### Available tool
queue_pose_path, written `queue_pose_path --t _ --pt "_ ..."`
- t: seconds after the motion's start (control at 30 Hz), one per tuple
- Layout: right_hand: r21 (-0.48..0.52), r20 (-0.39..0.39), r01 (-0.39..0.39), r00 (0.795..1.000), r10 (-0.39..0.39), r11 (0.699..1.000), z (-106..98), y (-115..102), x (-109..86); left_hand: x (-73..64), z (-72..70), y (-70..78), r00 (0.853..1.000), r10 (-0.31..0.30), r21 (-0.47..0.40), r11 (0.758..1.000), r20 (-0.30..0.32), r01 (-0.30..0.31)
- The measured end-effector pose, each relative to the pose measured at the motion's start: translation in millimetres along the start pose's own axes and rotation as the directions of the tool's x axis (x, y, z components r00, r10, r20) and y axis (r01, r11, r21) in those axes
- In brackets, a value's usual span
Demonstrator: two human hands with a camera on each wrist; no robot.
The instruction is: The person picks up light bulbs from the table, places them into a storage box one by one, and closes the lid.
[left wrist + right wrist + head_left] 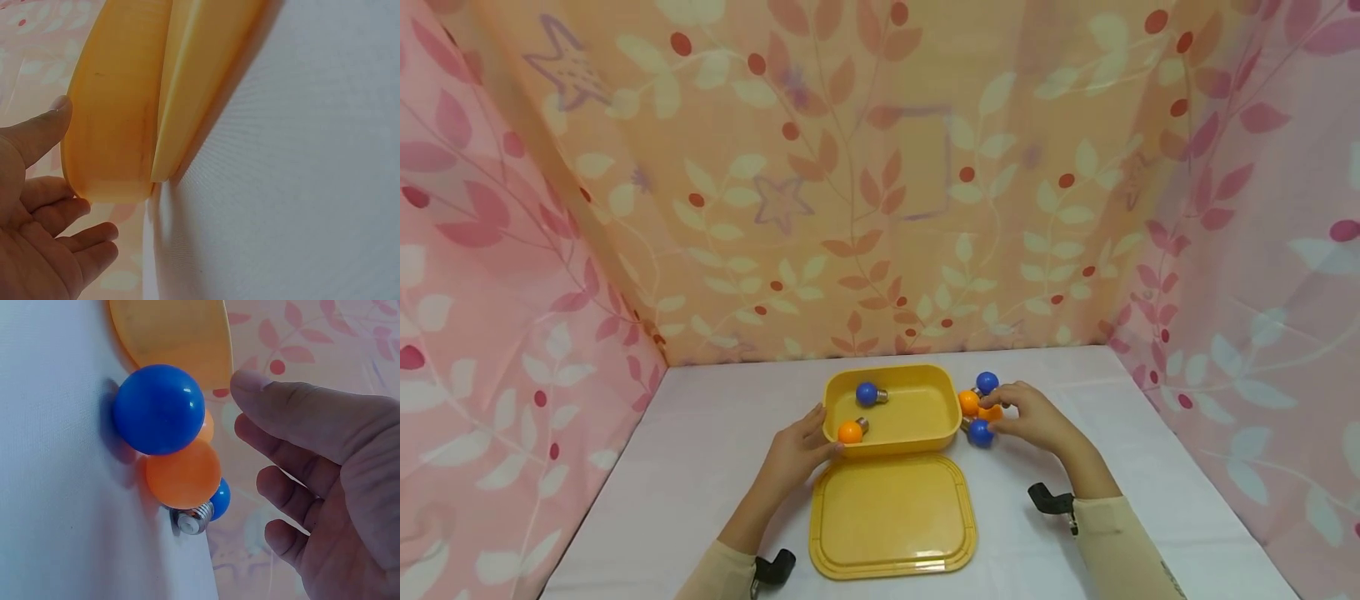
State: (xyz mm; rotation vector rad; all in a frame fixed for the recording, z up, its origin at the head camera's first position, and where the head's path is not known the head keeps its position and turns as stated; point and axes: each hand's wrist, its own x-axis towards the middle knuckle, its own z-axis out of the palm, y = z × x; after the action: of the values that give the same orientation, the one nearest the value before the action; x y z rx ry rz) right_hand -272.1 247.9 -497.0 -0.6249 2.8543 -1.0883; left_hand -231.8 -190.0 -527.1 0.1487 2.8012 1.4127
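A yellow plastic box (917,417) stands lidless on the white cloth, with a blue bulb (867,394) and an orange bulb (850,432) inside. My left hand (797,450) rests against its left side and near-left corner, thumb on the wall (112,112). Right of the box lie two blue bulbs (981,432) and two orange bulbs (968,403), one partly hidden by my hand. Over them hovers my right hand (1030,417), thumb and fingers apart. In the right wrist view a gap shows between that hand (337,462) and the nearest blue bulb (159,409).
The yellow lid (892,517) lies flat just in front of the box. White cloth (700,433) covers the table. Patterned curtains (880,208) hang behind it and on both sides. Each wrist carries a small black camera mount (1051,500).
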Motion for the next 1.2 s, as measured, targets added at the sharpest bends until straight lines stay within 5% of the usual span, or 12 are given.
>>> queue_pose_path --t 0.9,1.2 --pt "-0.073 0.078 0.024 0.997 -0.018 0.997 11.8 6.7 3.1 0.6 0.7 -2.5 1.0 0.026 0.011 1.0 0.016 -0.026" --pt "-0.171 0.098 0.06 0.994 -0.044 0.983 20.8 14.2 6.8 0.1 0.0 -0.2 1.0 0.023 0.013 1.0 0.019 -0.023"
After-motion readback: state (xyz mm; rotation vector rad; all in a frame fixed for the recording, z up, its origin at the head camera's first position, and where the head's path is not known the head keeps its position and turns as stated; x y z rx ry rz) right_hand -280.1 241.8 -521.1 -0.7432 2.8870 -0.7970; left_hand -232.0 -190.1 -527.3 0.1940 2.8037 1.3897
